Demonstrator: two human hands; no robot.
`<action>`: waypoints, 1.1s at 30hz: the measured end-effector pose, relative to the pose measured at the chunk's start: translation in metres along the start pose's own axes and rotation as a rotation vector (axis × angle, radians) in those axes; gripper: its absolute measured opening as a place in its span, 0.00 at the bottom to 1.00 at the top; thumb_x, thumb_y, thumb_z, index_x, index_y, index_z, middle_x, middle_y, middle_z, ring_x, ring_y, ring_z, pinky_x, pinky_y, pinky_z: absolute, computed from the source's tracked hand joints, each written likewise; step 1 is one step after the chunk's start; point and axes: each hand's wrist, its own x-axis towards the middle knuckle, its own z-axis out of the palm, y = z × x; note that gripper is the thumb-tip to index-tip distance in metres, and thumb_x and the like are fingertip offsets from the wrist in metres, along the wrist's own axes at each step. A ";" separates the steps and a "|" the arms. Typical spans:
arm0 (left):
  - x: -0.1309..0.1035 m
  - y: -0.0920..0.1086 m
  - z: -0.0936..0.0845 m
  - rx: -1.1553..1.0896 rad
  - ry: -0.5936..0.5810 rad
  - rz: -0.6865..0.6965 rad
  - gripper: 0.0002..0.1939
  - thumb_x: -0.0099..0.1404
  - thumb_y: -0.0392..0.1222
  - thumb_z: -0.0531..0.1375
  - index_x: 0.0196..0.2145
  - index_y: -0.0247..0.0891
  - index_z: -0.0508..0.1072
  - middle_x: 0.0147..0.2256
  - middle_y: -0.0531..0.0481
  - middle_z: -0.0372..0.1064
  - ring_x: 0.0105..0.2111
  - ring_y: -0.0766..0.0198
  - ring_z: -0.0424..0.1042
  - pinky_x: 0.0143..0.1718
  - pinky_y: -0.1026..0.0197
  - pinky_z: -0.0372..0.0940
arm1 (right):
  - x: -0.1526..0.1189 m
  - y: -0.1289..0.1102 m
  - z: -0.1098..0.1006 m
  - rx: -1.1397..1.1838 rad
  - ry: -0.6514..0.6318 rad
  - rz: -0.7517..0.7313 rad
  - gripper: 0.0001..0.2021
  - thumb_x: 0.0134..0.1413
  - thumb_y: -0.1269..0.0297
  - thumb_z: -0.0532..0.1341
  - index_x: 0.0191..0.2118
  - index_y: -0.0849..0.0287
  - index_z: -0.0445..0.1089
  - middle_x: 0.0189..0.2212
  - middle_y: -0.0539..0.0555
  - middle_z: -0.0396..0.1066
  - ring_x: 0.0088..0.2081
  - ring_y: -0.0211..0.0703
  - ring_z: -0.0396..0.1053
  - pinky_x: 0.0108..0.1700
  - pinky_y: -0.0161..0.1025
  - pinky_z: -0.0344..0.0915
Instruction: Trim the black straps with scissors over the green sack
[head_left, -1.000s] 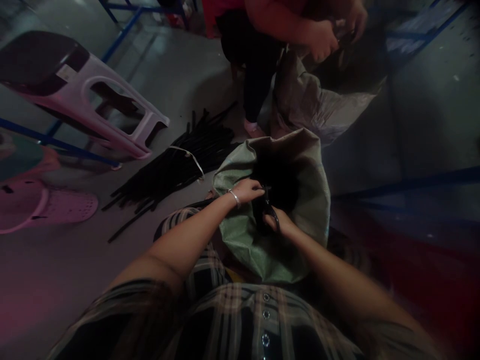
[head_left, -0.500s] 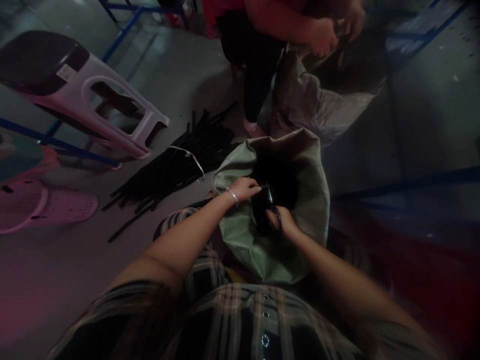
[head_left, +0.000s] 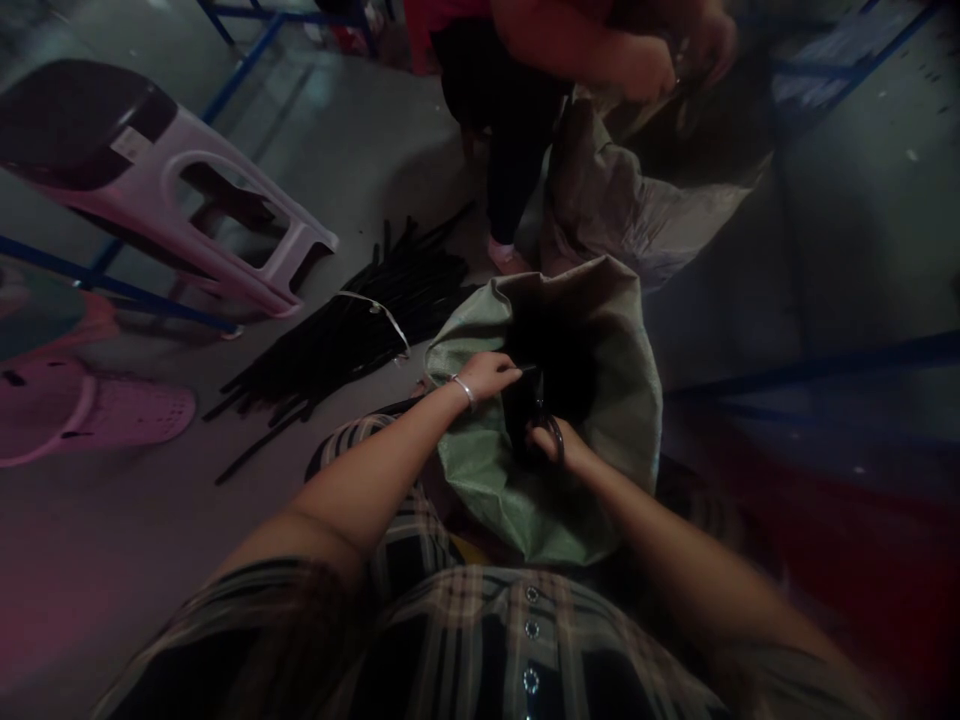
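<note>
An open green woven sack (head_left: 622,400) stands between my knees, its inside dark. My left hand (head_left: 491,376), with a silver bracelet on the wrist, pinches a small black piece (head_left: 517,410) at the sack's mouth. My right hand (head_left: 559,447) is closed on a pair of dark scissors (head_left: 541,420) whose blades point at that piece. What exactly the black piece is cannot be told in the dim light.
A bundle of black rods (head_left: 352,335) lies on the concrete floor to the left. A pale plastic stool (head_left: 180,190) lies tipped over, with a pink basket (head_left: 90,410) below it. Across from me a person's hands (head_left: 667,65) work over another sack (head_left: 622,210). Blue rack bars (head_left: 810,370) run at right.
My hands stay at the sack's mouth and have shifted only slightly. The other person's hands have moved a little over their sack.
</note>
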 end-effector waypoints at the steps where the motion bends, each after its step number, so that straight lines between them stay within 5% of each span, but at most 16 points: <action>1: 0.000 0.001 0.000 0.000 -0.005 -0.002 0.14 0.58 0.47 0.57 0.34 0.36 0.78 0.28 0.51 0.73 0.30 0.66 0.68 0.34 0.65 0.62 | -0.001 0.000 0.000 -0.022 -0.003 -0.022 0.06 0.47 0.67 0.54 0.30 0.60 0.68 0.27 0.52 0.71 0.30 0.40 0.67 0.30 0.33 0.61; 9: -0.003 0.005 0.007 0.025 -0.061 0.058 0.14 0.59 0.47 0.58 0.35 0.37 0.78 0.31 0.50 0.74 0.31 0.65 0.69 0.34 0.65 0.61 | -0.003 -0.005 0.000 -0.094 0.011 -0.071 0.05 0.46 0.67 0.56 0.32 0.59 0.67 0.30 0.53 0.71 0.31 0.42 0.66 0.34 0.35 0.61; 16: -0.003 0.005 0.009 0.023 -0.060 0.075 0.14 0.59 0.47 0.58 0.36 0.37 0.78 0.32 0.50 0.74 0.32 0.64 0.69 0.35 0.65 0.61 | -0.004 -0.001 0.003 -0.047 0.035 -0.079 0.08 0.51 0.64 0.54 0.26 0.59 0.65 0.22 0.52 0.70 0.26 0.40 0.66 0.28 0.33 0.60; 28: 0.000 -0.002 0.000 0.053 -0.044 0.032 0.14 0.59 0.46 0.58 0.36 0.37 0.77 0.33 0.50 0.74 0.34 0.64 0.70 0.38 0.64 0.62 | -0.005 -0.009 0.003 0.134 0.128 0.114 0.11 0.49 0.61 0.56 0.20 0.58 0.60 0.13 0.47 0.62 0.14 0.35 0.60 0.18 0.31 0.56; 33: 0.000 -0.003 0.001 0.049 -0.024 0.006 0.14 0.59 0.47 0.58 0.36 0.37 0.77 0.33 0.50 0.74 0.34 0.63 0.70 0.37 0.64 0.62 | -0.001 -0.004 0.001 0.096 0.092 0.124 0.10 0.49 0.63 0.54 0.22 0.60 0.64 0.17 0.50 0.66 0.18 0.36 0.64 0.21 0.32 0.58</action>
